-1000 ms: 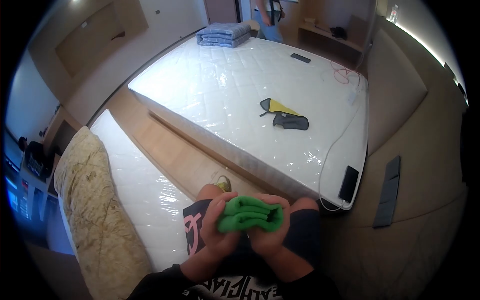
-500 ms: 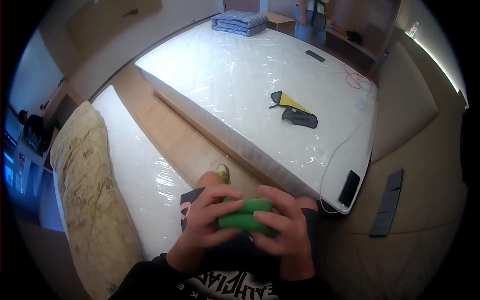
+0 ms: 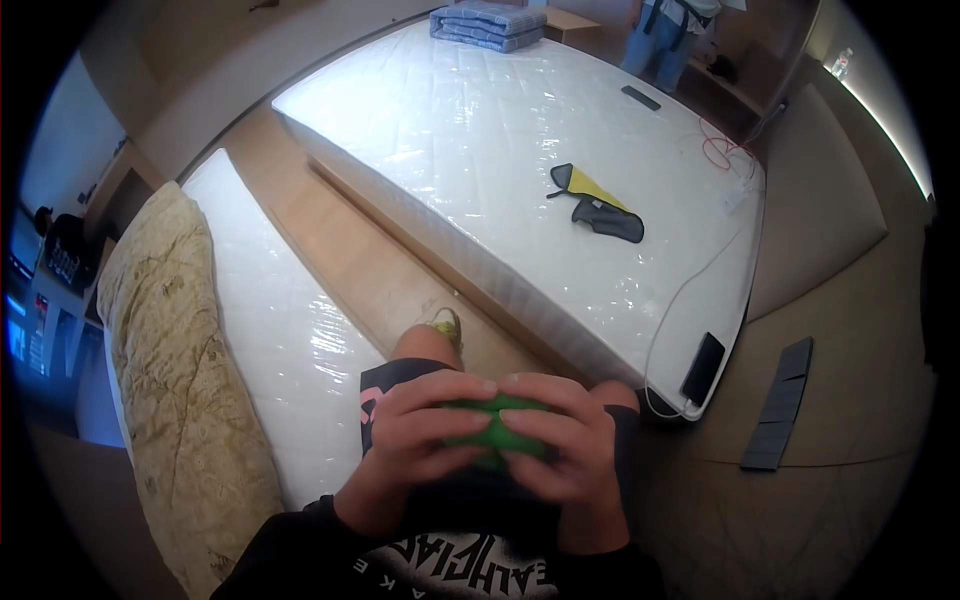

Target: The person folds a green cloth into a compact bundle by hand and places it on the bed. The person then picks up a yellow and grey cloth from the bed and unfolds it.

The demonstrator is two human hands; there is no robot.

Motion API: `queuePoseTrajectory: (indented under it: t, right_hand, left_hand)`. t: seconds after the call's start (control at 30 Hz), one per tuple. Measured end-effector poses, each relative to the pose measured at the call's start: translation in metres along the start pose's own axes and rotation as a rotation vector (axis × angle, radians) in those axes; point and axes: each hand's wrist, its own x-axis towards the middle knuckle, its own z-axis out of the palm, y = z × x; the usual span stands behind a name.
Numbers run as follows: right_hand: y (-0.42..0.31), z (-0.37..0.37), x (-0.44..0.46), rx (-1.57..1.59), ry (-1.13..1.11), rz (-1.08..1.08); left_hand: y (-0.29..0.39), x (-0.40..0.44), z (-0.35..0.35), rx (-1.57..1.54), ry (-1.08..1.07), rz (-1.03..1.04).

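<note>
A green, soft-looking bundle is held in front of my lap, with a crease running across its middle. My left hand wraps its fingers over the bundle's left end. From the other side, my right hand closes around the right end. Fingertips of both hands nearly meet over the top, so much of the bundle is hidden. What kind of thing it is cannot be made out.
A plastic-wrapped mattress carries a black-and-yellow pouch, a plugged-in phone, a dark remote-like bar and a folded blue blanket. A tan quilt lies at left. Another person stands at the back.
My fingers have come closer together over the green bundle and cover more of it. The view has shifted slightly, and more of the person at the back shows.
</note>
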Motion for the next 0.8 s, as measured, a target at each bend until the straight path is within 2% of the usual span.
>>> queuePoseTrajectory:
  t: [0.33,0.63,0.73,0.8]
  right_hand:
    - [0.010,0.002,-0.003,-0.018,0.013,0.064]
    - [0.004,0.004,-0.002,-0.040,0.046,0.120]
    - [-0.007,0.006,0.003,-0.093,0.091,0.167]
    - [-0.013,0.009,0.000,-0.061,0.067,0.322]
  left_hand:
    - [-0.017,-0.007,0.005,-0.035,0.036,-0.073]
    - [-0.029,-0.025,0.016,-0.157,0.155,-0.129]
    - [-0.033,-0.034,0.018,-0.307,0.262,-0.187]
    - [-0.033,-0.034,0.021,-0.351,0.320,-0.195]
